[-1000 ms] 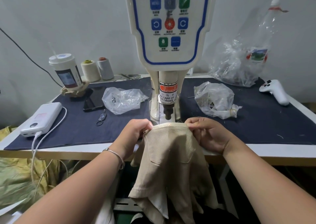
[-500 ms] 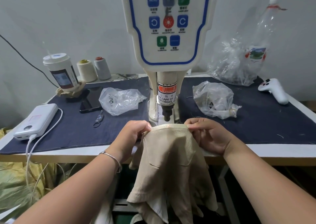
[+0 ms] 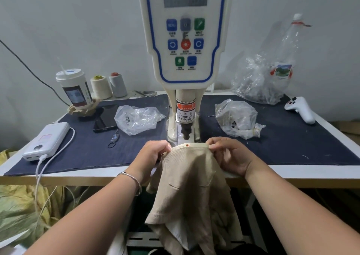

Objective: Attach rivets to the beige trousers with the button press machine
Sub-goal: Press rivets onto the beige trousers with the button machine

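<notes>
The beige trousers (image 3: 191, 182) hang over the table's front edge, their top edge stretched just below the punch (image 3: 186, 132) of the button press machine (image 3: 186, 46). My left hand (image 3: 151, 157) pinches the fabric's top edge on the left. My right hand (image 3: 228, 158) pinches it on the right. A small copper-coloured rivet (image 3: 187, 145) shows on the fabric's top edge, directly under the punch. The lower die is hidden by the cloth.
On the dark blue mat (image 3: 292, 137) lie two plastic bags (image 3: 137, 119) (image 3: 236, 118), a phone (image 3: 105, 118), a key ring (image 3: 114, 139), a white power bank (image 3: 46, 140) and a white controller (image 3: 301, 109). A cup (image 3: 74, 88), thread cones (image 3: 108, 87) and a bottle in a bag (image 3: 272, 75) stand behind.
A rivet spot now shows on the fabric's top edge under the punch. Both hands keep pinching the same edge in nearly the same place; the camera has tilted up slightly.
</notes>
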### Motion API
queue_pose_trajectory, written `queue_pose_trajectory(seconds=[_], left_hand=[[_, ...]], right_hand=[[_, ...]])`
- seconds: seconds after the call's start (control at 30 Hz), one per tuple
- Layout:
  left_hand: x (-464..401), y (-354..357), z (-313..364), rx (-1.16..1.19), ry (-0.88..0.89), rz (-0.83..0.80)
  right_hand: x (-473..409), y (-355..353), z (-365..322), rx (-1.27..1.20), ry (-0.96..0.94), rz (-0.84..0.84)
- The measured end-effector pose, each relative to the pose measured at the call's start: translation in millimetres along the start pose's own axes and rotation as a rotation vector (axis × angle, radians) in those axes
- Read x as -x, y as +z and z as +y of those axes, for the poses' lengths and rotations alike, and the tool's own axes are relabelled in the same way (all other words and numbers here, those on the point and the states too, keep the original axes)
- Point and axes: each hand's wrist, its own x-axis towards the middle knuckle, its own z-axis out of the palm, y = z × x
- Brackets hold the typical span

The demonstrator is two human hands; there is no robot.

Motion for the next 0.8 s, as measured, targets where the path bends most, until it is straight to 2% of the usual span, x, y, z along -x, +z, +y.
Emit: queue_pose_trajectory(seconds=[0.13, 0.23, 0.3, 0.33, 0.4, 0.53, 0.6, 0.7, 0.8], left_hand=[[15.0, 3.2, 16.6, 0.020, -0.096, -0.024], [27.8, 4.7, 33.8, -0.359, -0.178, -0.054], [44.1, -2.0, 42.7, -0.491, -0.102, -0.211], [54.2, -5.0, 49.1, -0.502, -0.013, -0.331], [82.9, -5.4, 64.6, -0.472, 0.046, -0.499], [105.8, 15.8, 89.4, -0.608, 0.123, -0.534], [114.6, 27.2, 93.9, -0.612, 0.146, -0.488], [121.8, 29.9, 93.5, -0.591, 0.190, -0.453], [128.8, 26.1, 95.5, -0.549, 0.229, -0.534]], right_hand=[[20.0, 13.5, -6.8, 0.118, -0.001, 0.021], [45.8, 23.2, -14.5, 0.254, 0.028, -0.052], [63.3, 35.0, -20.7, 0.342, 0.020, -0.135], [70.8, 42.6, -24.6, 0.420, -0.002, -0.166], [81.0, 62.0, -32.8, 0.631, -0.076, -0.174], [86.2, 101.7, -44.8, 1.038, -0.247, -0.112], [87.4, 115.8, -45.6, 1.155, -0.319, -0.042], [97.2, 118.2, -45.8, 1.047, -0.405, 0.031], [114.8, 92.9, -45.8, 0.902, -0.388, 0.090]])
